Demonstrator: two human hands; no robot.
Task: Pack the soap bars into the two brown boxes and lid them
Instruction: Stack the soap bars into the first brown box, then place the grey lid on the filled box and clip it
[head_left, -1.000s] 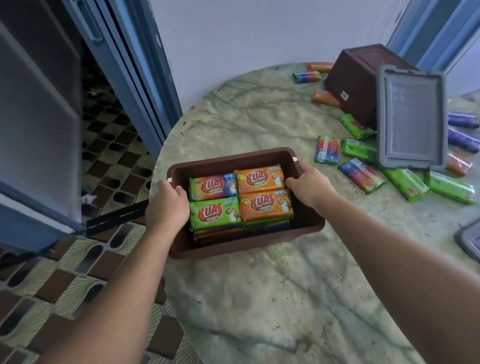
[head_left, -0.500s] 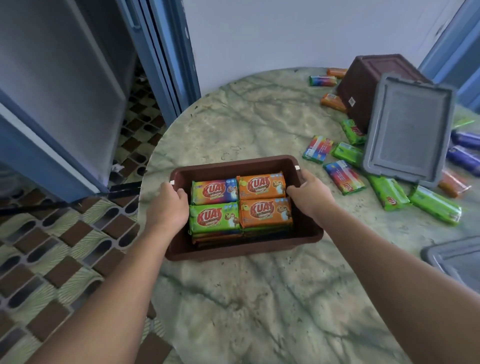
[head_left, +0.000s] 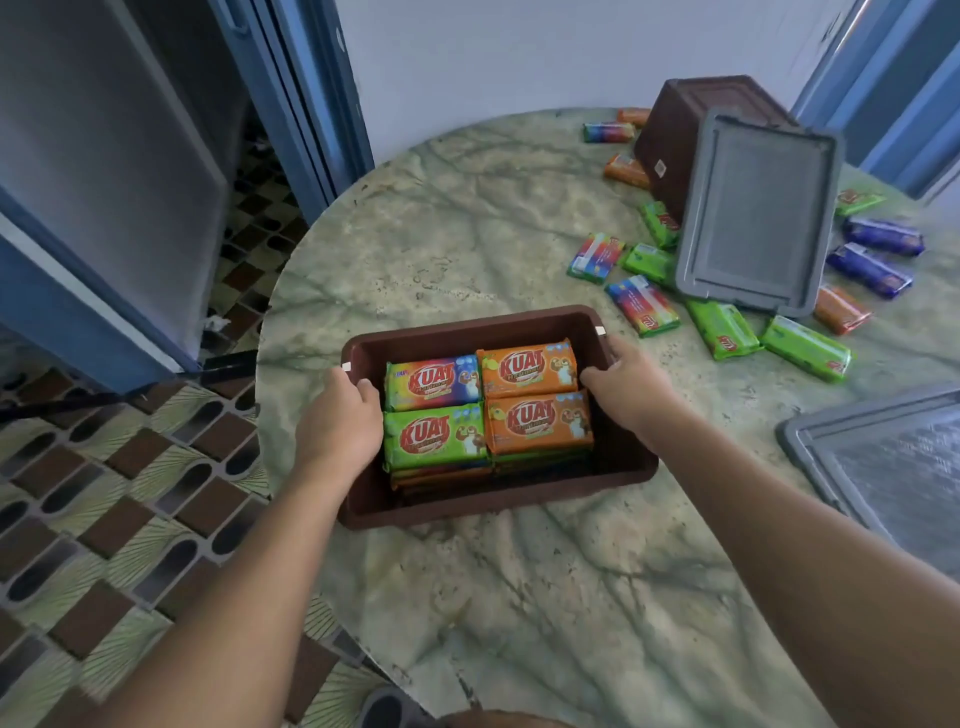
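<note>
A brown box (head_left: 467, 327) sits on the marble table near its left edge, packed with stacked soap bars (head_left: 530, 415) in orange, green and rainbow wrappers. My left hand (head_left: 340, 426) grips the box's left rim, fingers curled over it. My right hand (head_left: 621, 387) grips the right rim. A second brown box (head_left: 680, 119) lies tipped over at the back right with a grey lid (head_left: 753, 213) leaning on it. Loose soap bars (head_left: 722, 327) lie scattered around that lid.
The round marble table (head_left: 519, 597) has its edge close to the left of the packed box, with tiled floor (head_left: 114, 519) below. Another grey lid (head_left: 893, 467) lies at the right edge. A blue door frame (head_left: 291, 88) stands at the back left.
Both hands keep their grip on the box rims. The view has shifted, so the box sits more toward the middle of the picture; the box seems slid slightly inward on the table.
</note>
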